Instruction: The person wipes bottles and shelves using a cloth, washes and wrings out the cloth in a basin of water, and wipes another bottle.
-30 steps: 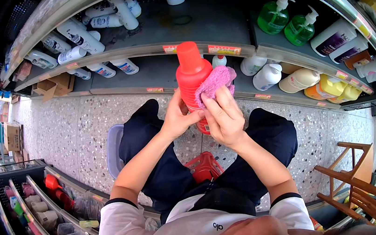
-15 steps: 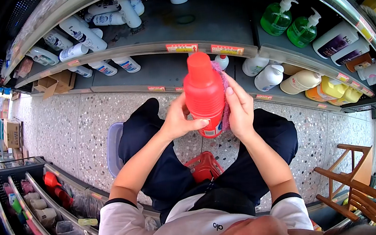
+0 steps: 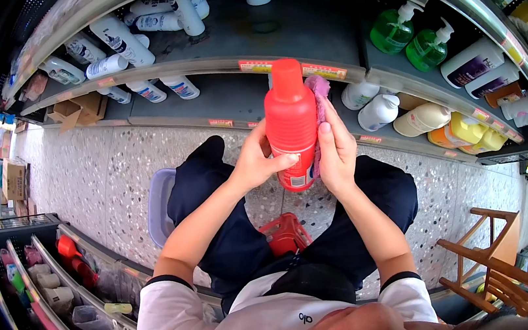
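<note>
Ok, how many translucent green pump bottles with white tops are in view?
2: one translucent green, white-topped pump bottle on the dark grey shelf, the second green bottle beside it, farther right. More could be hidden behind.

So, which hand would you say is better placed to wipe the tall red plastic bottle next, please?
Probably the right hand: it holds the fuzzy pink cloth against the right side of the bottle. The left hand grips the opposite side, thumb across the front, so it seems better for steadying.
</note>
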### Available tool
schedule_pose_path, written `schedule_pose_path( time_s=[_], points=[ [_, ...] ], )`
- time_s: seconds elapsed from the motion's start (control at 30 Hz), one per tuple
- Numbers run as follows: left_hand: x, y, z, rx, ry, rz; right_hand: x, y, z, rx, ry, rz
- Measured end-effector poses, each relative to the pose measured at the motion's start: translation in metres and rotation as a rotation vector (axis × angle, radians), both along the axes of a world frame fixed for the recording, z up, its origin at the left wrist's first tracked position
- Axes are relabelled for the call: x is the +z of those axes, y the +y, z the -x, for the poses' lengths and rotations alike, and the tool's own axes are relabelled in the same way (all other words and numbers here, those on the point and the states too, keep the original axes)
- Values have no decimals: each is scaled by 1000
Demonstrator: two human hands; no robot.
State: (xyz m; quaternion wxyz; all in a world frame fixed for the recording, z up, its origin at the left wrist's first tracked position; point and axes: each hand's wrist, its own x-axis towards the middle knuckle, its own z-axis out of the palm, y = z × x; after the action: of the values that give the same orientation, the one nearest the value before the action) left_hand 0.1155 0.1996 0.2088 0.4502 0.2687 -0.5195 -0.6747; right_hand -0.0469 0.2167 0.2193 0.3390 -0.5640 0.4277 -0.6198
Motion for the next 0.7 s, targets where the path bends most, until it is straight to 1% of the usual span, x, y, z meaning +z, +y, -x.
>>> schedule_pose_path(
  time_s=[0.07,0.2,0.5,0.57,0.7],
  points=[
    [-1,-2,0,32,31,-28,4,2,-3,-32,137,77],
    [-12,-7,-4,96,74,-66,-3,7,-8,-18,274,98],
    [-12,-12,-9,232,153,-101,-15,6,-15,7,517,263],
    [-10,-15,-11,261,206,-119,-18,8,-18,19,587,292],
    [-4,-19,-17,285,273,-145,-23,12,-21,37,619,315]
  ],
)
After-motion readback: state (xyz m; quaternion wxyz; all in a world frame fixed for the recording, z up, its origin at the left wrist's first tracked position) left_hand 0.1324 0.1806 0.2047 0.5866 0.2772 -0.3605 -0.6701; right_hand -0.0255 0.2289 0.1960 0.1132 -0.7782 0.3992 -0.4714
